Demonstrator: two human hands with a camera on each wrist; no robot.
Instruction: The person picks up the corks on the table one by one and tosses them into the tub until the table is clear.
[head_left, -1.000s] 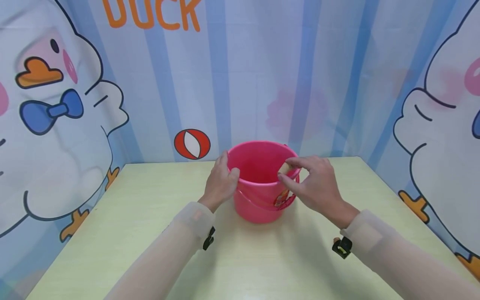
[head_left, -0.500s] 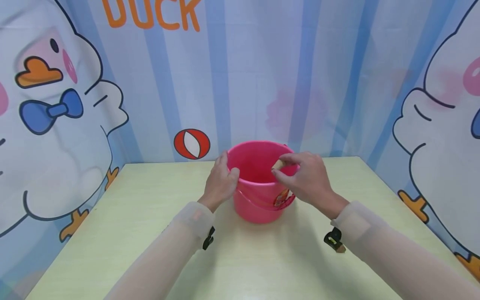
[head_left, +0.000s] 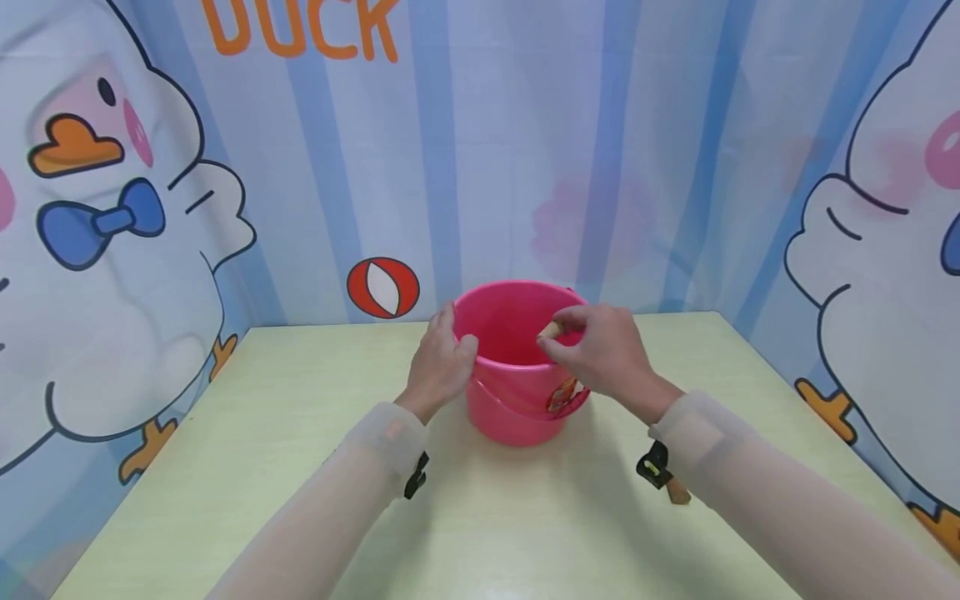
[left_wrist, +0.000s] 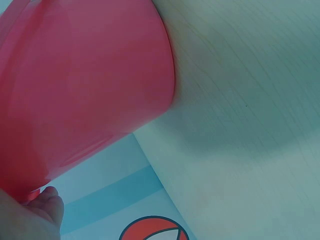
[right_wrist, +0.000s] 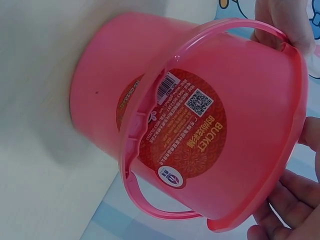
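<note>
A pink plastic bucket [head_left: 517, 408] stands upright on the table, its handle hanging down at the front. My left hand [head_left: 440, 364] grips the left side of its rim. Over the right part of the bucket's mouth, my right hand [head_left: 606, 350] pinches a small pale beige piece [head_left: 552, 331] between thumb and fingers; its kind is unclear. From the right wrist, the bucket's red label [right_wrist: 185, 135] faces the camera, and the right fingers [right_wrist: 285, 205] reach past the rim. The bucket's bottom is hidden from the head view.
A small brown piece [head_left: 678, 492] shows on the table [head_left: 315, 400] beside the right wrist, partly covered by the sleeve. Behind the table hangs a blue striped curtain [head_left: 510, 125] with cartoon ducks.
My right hand has moved left with the pale piece, from above the bucket's right rim to farther over its mouth. More of the brown piece shows. The left hand and bucket stay put.
</note>
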